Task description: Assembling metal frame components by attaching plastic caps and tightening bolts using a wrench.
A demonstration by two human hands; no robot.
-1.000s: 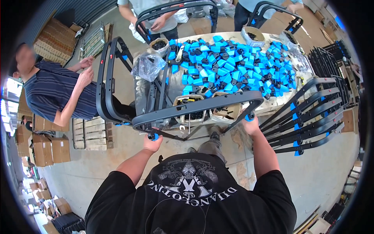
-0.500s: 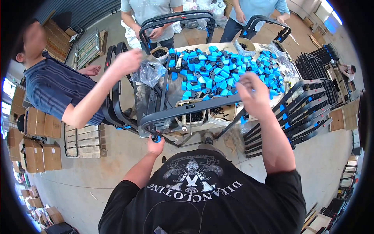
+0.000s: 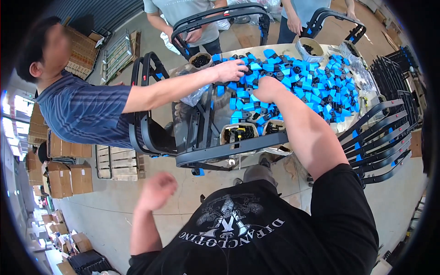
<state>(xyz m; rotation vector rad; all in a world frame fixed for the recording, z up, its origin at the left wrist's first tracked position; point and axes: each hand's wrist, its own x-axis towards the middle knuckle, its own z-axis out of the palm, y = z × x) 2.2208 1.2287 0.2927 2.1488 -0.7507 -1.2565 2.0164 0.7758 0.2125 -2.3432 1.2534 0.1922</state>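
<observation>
My right hand [image 3: 269,89] reaches into the pile of blue-and-black plastic caps [image 3: 293,87]; its fingers are hidden among them or behind the hand. My left hand [image 3: 156,190], smeared by motion, is raised over the floor, apart from the work. Between me and the pile, a black U-shaped metal frame [image 3: 233,150] lies across the table's near edge. A blue-and-black cap [image 3: 198,172] sits below its left corner. Beyond the frame's bar are two tubs of small black parts, and a yellow-and-black tool [image 3: 238,133] stands in the left tub [image 3: 226,140].
At the left, a co-worker's arm [image 3: 169,91] stretches across to the pile. Two more people stand behind the table beside upright black frames [image 3: 220,14]. Several black frames [image 3: 378,142] are stacked at the right. Cartons [image 3: 59,181] and a wooden pallet [image 3: 119,162] lie left.
My right hand has moved away from me into the caps. My left hand has left the frame's corner and come back toward me. The co-worker's hand has moved right onto the pile.
</observation>
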